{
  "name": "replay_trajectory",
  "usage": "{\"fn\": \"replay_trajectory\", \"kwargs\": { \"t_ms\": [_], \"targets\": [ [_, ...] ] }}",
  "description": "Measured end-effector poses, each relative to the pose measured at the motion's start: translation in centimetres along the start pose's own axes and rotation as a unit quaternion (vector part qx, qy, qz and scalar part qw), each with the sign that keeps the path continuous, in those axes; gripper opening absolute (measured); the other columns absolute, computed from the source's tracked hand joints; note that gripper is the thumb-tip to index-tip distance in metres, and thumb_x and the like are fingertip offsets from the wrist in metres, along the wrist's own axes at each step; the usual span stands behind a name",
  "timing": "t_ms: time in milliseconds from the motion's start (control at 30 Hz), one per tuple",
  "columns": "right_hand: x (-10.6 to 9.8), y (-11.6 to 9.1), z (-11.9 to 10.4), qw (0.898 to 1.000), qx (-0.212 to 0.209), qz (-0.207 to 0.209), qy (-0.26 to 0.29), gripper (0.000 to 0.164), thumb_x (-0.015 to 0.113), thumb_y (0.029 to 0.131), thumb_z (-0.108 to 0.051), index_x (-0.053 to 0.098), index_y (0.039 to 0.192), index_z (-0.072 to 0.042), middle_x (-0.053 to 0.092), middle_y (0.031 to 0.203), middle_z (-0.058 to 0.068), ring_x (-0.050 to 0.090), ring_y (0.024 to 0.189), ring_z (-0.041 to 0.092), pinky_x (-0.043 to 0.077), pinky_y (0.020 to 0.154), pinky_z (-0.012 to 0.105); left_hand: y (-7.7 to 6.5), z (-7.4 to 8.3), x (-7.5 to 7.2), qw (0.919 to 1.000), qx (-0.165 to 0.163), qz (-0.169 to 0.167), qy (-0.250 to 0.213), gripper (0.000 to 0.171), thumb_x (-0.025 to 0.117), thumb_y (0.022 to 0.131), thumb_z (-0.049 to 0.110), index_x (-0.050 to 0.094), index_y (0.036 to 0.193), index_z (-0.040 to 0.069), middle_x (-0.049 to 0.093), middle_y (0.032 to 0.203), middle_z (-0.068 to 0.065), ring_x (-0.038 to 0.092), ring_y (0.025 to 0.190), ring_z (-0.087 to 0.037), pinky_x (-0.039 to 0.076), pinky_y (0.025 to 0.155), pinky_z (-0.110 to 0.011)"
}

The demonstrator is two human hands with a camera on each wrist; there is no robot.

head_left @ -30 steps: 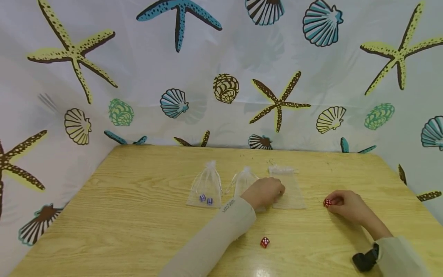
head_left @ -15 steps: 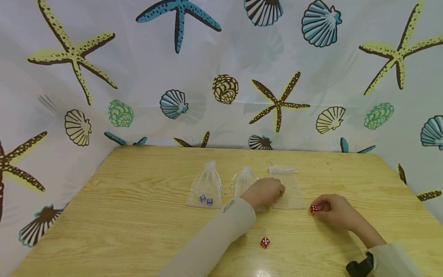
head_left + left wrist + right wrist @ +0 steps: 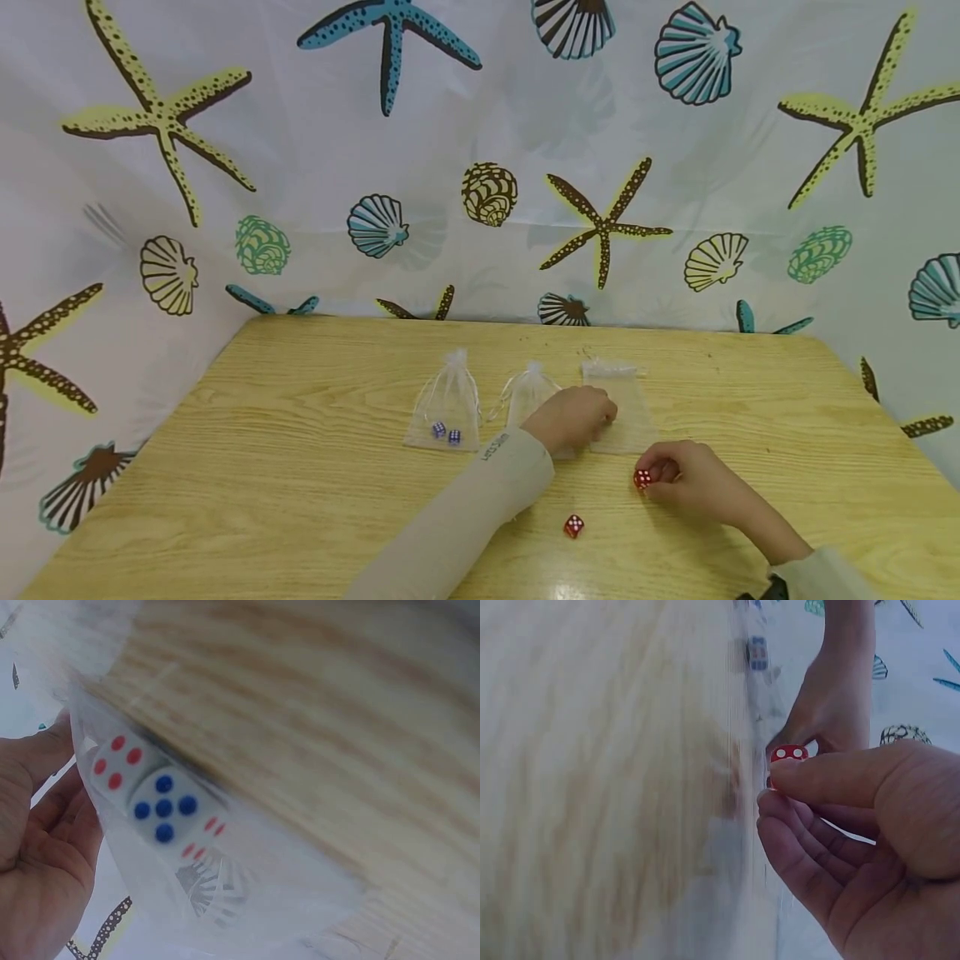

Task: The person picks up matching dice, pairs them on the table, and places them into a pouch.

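Observation:
My right hand [image 3: 693, 483] pinches a red die [image 3: 642, 478] with white pips between thumb and fingertips, over the table in front of the right mesh bag [image 3: 633, 421]. Another red die [image 3: 573, 526] lies nearer the front. My left hand [image 3: 572, 419], its fingers curled, reaches over the middle mesh bag [image 3: 532, 387] to the right bag's left edge; I cannot tell whether it grips that bag. White dice [image 3: 163, 806] with red and blue pips show through mesh in the left wrist view, beside my left fingers. The left mesh bag [image 3: 455, 392] contains two blue-purple dice [image 3: 454, 436].
The three drawstring bags lie in a row on the wooden table [image 3: 300, 467]. Behind and at the sides hangs a white cloth [image 3: 315, 167] printed with shells and starfish. My left forearm [image 3: 465, 517] crosses the table's front.
Holding the red die, my right hand has moved left and toward the front, closer to the other red die. My left hand has stayed in place at the bags.

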State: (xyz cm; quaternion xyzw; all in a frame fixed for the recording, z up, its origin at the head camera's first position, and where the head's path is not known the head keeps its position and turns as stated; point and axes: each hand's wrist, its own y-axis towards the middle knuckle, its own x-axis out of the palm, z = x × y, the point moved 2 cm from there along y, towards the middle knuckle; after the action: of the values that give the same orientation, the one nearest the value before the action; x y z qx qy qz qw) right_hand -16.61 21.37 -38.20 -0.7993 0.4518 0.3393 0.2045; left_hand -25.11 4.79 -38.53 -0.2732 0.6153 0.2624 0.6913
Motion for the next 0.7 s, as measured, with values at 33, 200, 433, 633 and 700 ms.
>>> {"fn": "replay_trajectory", "kwargs": {
  "t_ms": [33,200,433,633,700],
  "targets": [
    [0.2,0.0,-0.3,1.000,-0.005,-0.001,0.002,0.015,0.071,0.080,-0.004,0.067,0.095,-0.004,0.062,0.081,-0.001,0.053,0.070,-0.001,0.048,0.062,0.021,0.0,0.0,0.0,1.0000,0.000,0.000,0.000,0.019,0.065,0.090,0.012,0.068,0.109,0.014,0.066,0.103,0.002,0.061,0.092,-0.011,0.050,0.085,-0.021],
    [1.2,0.1,-1.4,0.999,-0.031,-0.006,0.011,0.015,0.069,0.079,0.000,0.067,0.093,-0.005,0.063,0.079,-0.001,0.052,0.070,-0.002,0.048,0.062,0.020,-0.1,0.1,-0.1,1.0000,-0.004,-0.001,-0.001,0.019,0.065,0.090,0.013,0.068,0.109,0.015,0.066,0.104,0.002,0.062,0.094,-0.011,0.050,0.085,-0.021],
    [2.4,0.2,-2.7,0.998,-0.047,-0.022,0.024,0.014,0.068,0.080,0.000,0.068,0.092,-0.006,0.062,0.078,-0.003,0.052,0.070,-0.002,0.048,0.061,0.020,-0.1,0.1,-0.2,1.0000,-0.007,-0.004,-0.004,0.021,0.063,0.092,0.013,0.068,0.113,0.014,0.066,0.107,0.001,0.062,0.097,-0.011,0.050,0.088,-0.022],
    [3.4,0.3,-3.5,0.997,-0.056,-0.036,0.033,0.014,0.069,0.080,0.001,0.067,0.092,-0.006,0.064,0.078,0.002,0.053,0.070,-0.003,0.048,0.062,0.019,-0.1,0.1,-0.1,0.9999,-0.008,-0.009,-0.004,0.022,0.063,0.092,0.013,0.067,0.113,0.014,0.066,0.107,0.001,0.061,0.098,-0.012,0.049,0.089,-0.023],
    [3.6,0.3,-3.6,0.997,-0.057,-0.040,0.034,0.014,0.069,0.080,0.001,0.067,0.092,-0.007,0.064,0.079,0.001,0.053,0.070,-0.003,0.048,0.062,0.019,-0.1,0.1,-0.1,0.9999,-0.008,-0.008,-0.005,0.021,0.063,0.091,0.013,0.067,0.112,0.014,0.066,0.107,0.001,0.061,0.098,-0.012,0.049,0.088,-0.022]
  ]
}}
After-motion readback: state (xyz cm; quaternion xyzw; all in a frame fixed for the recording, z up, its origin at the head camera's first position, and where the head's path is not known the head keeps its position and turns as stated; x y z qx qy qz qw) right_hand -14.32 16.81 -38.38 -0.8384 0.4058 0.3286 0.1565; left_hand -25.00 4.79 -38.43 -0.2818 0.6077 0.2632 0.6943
